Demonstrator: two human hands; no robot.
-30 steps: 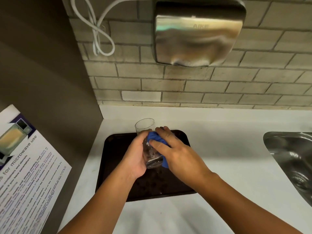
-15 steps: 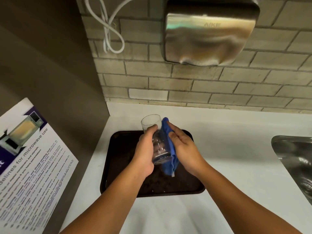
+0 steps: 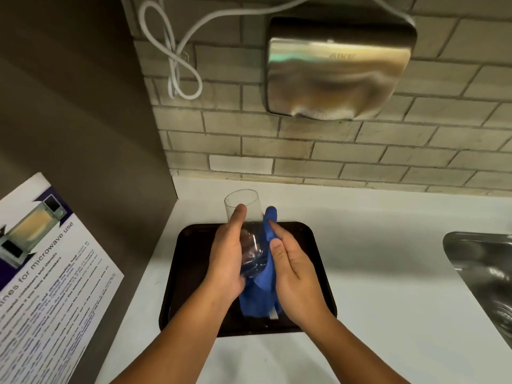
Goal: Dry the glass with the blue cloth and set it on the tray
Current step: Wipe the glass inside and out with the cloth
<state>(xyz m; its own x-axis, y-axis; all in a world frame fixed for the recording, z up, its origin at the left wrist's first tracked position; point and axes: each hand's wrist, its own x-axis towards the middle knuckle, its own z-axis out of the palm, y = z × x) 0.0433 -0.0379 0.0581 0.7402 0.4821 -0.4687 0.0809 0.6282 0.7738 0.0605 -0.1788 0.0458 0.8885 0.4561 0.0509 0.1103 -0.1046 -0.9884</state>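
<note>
A stainless-steel hand dryer [image 3: 339,69] is mounted on the pale brick-tiled wall [image 3: 277,145], with a looped white cable [image 3: 177,59] hanging to its left. A white countertop [image 3: 388,267] runs below the wall. A steel sink [image 3: 487,275] is set into its right edge. At left, a printed microwave-use notice [image 3: 47,275] is fixed to a dark panel [image 3: 77,112].

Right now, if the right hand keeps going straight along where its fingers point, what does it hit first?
The right hand points up and away toward the wall, fingers already pressed on the blue cloth against the glass. Sliding on, it likely runs along the cloth, then over the tray; depth is unclear.
</note>
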